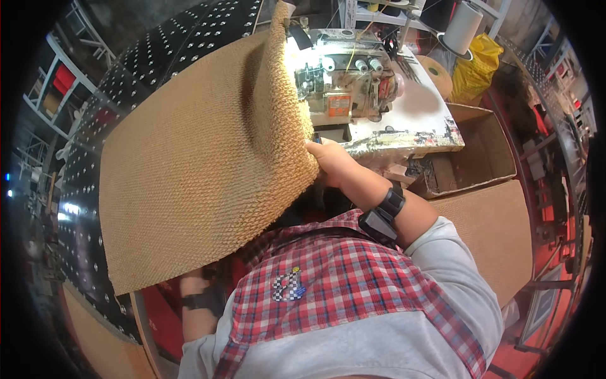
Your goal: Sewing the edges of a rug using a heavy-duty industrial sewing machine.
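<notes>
A tan, coarsely woven mat (pixel 183 164) spreads across my front and over the table on the left. Its right edge curls upward beside the lit head of a sewing machine (pixel 344 85). My right hand (pixel 329 159) is closed at that curled edge, thumb against the weave, just below the machine. A small dark piece shows beside the thumb; I cannot make out what it is. Under the mat's near edge is my left hand (pixel 192 283), with its fingers hidden by the mat.
The black table (pixel 82 234) is dotted with shiny studs. Right of the machine are its white worktop (pixel 410 114), a thread cone (pixel 463 28), a yellow bag (pixel 480 66) and an open cardboard box (pixel 483 142). Another tan mat or board (pixel 489 227) lies below the box.
</notes>
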Action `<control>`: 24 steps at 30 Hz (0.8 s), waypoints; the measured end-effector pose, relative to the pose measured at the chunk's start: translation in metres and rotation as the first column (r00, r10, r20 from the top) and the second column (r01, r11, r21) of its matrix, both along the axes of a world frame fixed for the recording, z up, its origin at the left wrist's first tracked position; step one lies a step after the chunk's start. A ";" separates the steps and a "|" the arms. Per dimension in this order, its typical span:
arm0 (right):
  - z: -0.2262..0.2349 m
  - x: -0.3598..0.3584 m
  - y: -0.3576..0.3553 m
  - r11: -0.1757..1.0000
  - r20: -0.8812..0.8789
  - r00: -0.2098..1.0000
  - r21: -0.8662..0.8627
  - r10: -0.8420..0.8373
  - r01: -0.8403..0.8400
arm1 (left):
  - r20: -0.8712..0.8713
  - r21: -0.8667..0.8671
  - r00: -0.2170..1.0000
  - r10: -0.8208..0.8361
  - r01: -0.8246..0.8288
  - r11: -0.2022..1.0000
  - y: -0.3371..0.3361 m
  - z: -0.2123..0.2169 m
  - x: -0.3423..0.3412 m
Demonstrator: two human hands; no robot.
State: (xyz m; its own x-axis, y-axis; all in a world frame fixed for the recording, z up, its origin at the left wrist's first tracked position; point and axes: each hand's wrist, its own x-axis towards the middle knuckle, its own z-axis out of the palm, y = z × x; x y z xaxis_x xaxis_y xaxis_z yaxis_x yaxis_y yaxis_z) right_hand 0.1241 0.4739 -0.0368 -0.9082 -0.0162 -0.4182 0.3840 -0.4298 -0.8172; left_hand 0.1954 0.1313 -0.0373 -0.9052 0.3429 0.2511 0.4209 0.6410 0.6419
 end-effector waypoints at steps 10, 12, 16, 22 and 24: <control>-0.036 -0.028 -0.014 0.968 -0.100 0.979 0.163 -0.176 0.191 | -0.304 0.246 0.736 0.605 -0.552 0.796 -0.148 0.025 -0.131; -0.025 -0.025 -0.017 0.944 -0.083 0.981 0.270 -0.175 0.191 | -0.079 0.483 0.718 0.691 -0.579 0.657 -0.151 0.021 -0.156; -0.010 -0.022 -0.020 0.976 -0.040 0.982 0.108 -0.187 0.190 | 0.501 0.706 0.838 0.216 -0.540 0.459 -0.177 -0.002 -0.173; -0.035 -0.034 -0.010 0.981 -0.128 0.980 0.100 -0.155 0.168 | 0.550 0.829 0.826 0.125 -0.558 0.042 -0.127 0.000 -0.106; -0.025 -0.028 -0.016 0.984 -0.109 0.980 0.045 -0.167 0.173 | 0.568 0.823 0.813 0.128 -0.565 -0.060 -0.110 0.008 -0.069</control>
